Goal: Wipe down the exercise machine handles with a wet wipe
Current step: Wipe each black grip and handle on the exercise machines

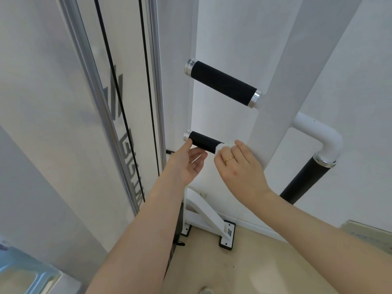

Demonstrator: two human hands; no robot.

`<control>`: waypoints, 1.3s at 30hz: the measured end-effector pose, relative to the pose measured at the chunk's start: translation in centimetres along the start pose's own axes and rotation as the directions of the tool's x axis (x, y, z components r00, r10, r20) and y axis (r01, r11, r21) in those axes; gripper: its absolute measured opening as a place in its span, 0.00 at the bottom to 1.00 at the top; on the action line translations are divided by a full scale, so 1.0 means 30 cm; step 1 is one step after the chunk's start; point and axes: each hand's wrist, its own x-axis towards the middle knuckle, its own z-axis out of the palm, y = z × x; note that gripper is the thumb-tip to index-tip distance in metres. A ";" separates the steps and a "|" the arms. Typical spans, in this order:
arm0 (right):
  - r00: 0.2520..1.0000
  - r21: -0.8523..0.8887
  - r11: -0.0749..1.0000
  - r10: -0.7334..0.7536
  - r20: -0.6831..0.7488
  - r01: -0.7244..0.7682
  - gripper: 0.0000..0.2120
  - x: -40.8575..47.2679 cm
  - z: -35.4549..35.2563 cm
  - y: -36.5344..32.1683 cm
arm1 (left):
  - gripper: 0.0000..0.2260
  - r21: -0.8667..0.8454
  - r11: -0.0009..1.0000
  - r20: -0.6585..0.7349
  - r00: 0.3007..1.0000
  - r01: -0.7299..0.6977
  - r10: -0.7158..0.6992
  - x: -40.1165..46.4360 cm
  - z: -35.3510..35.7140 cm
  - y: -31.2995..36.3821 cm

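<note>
We are clamping our right hand (239,166) fingers on the wet wipe (222,146), twisting around the lower handle (202,142); our left hand (186,164), at nine o'clock, is lying open, bracing.

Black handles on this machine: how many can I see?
3. The upper handle, the lower handle under the hands, and a side handle at right. Others may be out of view.

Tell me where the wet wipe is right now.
The wet wipe is under the right hand, pressed on the lower handle at its right end, centre of the head view.
</note>
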 end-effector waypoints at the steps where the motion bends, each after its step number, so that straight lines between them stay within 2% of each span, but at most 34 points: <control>1: 1.000 0.009 1.000 -0.015 -0.009 0.015 0.20 0.001 -0.001 0.014 | 0.18 -0.002 1.000 0.001 1.000 0.001 -0.001 -0.002 0.003 -0.003; 3: 0.999 0.037 0.999 -0.038 -0.031 0.039 0.15 0.030 0.006 0.034 | 0.17 0.002 1.000 -0.001 1.000 -0.005 0.005 -0.011 0.011 -0.007; 5: 0.998 0.115 0.992 -0.056 0.005 0.055 0.07 0.070 -0.014 0.053 | 0.16 0.002 1.000 -0.015 1.000 -0.015 0.015 -0.022 0.021 -0.006; 6: 0.998 0.213 0.976 -0.053 0.028 0.046 0.11 0.081 -0.024 0.065 | 0.15 0.016 0.999 -0.037 0.999 -0.031 0.032 -0.030 0.029 -0.002; 8: 0.997 0.434 0.897 0.069 0.044 -0.082 0.16 0.090 -0.066 0.092 | 0.15 0.091 0.990 -0.107 0.988 -0.105 0.115 -0.052 0.050 0.007; 10: 0.972 0.537 0.822 0.233 -0.018 -0.187 0.15 0.113 -0.133 0.125 | 0.20 0.227 0.937 -0.169 0.936 -0.266 0.307 -0.084 0.077 0.029; 12: 0.944 0.534 0.820 0.312 -0.112 -0.207 0.13 0.161 -0.185 0.166 | 0.20 0.274 0.836 -0.126 0.844 -0.476 0.522 -0.131 0.116 0.068; 15: 0.906 0.403 0.883 0.353 -0.234 -0.240 0.14 0.264 -0.222 0.222 | 0.20 0.219 0.749 0.012 0.769 -0.625 0.639 -0.195 0.192 0.149; 18: 0.898 0.283 0.917 0.356 -0.260 -0.281 0.13 0.341 -0.241 0.229 | 0.20 0.110 0.748 0.099 0.756 -0.655 0.647 -0.227 0.249 0.221; 21: 0.939 0.130 0.943 0.321 -0.124 -0.305 0.17 0.377 -0.218 0.180 | 0.16 0.108 0.747 0.089 0.754 -0.656 0.650 -0.249 0.243 0.263; 26: 0.906 0.271 0.866 0.414 0.086 -0.421 0.24 0.433 -0.175 0.084 | 0.14 0.128 0.776 0.186 0.784 -0.617 0.592 -0.229 0.172 0.299; 30: 0.946 0.278 0.910 0.325 -0.019 -0.307 0.25 0.380 -0.182 0.107 | 0.14 0.148 0.780 0.201 0.791 -0.608 0.578 -0.229 0.155 0.310; 34: 0.909 0.198 0.887 0.412 0.069 -0.417 0.24 0.406 -0.197 0.058 | 0.14 0.175 0.783 0.272 0.794 -0.597 0.544 -0.235 0.163 0.297; 36: 0.925 0.237 0.895 0.374 0.065 -0.378 0.22 0.448 -0.182 0.030 | 0.15 0.214 0.772 0.273 0.795 -0.599 0.542 -0.236 0.171 0.299; 39: 0.937 0.264 0.900 0.341 0.071 -0.347 0.23 0.445 -0.174 0.064 | 0.17 0.309 0.733 0.194 0.795 -0.606 0.575 -0.241 0.177 0.306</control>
